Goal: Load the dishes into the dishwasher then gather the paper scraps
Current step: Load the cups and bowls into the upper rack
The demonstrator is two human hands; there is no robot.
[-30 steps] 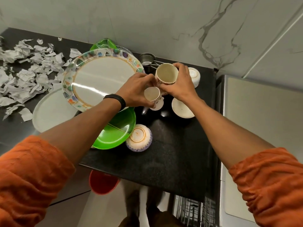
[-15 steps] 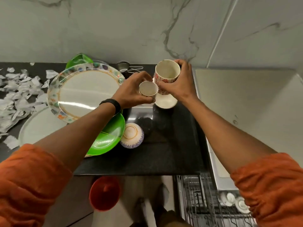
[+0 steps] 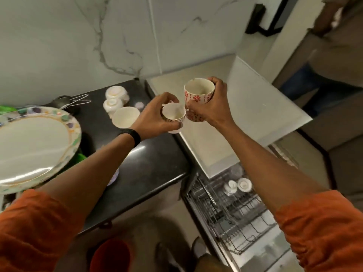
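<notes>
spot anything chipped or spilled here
The mug in the right hand shows a small notch on its far rim. It may be a chip, though blur could cause it. No spill is visible.

There's just the one wide-angle camera, worn on the person's head, tilted forward and steeply down, close above the black countertop (image 3: 157, 163) at left and the open dishwasher rack (image 3: 235, 213) lower right, facing the marble wall (image 3: 78, 36).

Dim, motion-blurred, wide-angle edge distortion
</notes>
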